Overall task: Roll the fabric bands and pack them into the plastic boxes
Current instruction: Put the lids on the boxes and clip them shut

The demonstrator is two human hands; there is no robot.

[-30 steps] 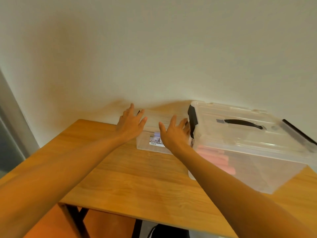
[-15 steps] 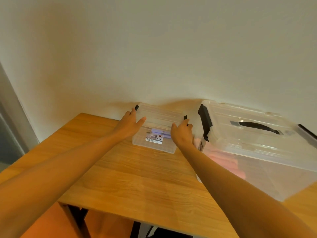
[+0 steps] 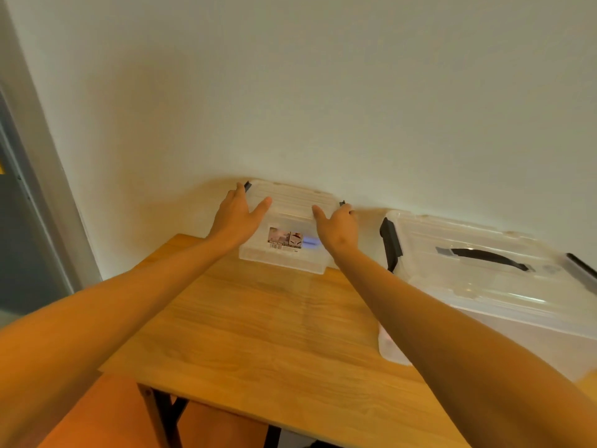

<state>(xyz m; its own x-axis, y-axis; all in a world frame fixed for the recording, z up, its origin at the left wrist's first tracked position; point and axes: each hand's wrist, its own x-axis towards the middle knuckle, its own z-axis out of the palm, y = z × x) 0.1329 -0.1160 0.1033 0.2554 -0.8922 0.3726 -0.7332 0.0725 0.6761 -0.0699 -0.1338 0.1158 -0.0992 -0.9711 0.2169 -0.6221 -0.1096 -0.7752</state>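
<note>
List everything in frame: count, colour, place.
small box: 1, clear with black latches, lid on, far edge of the table against the wall
label: 1, printed, on the small box's front
large box: 1, clear with a black handle and latches, lid on, right side of the table
table: 1, light wood with dark legs, centre
wall: 1, white, behind the table
door frame: 1, grey, far left
left hand: 1, holds the small box's left end, thumb on the lid
right hand: 1, holds its right end, thumb on the lid
</note>
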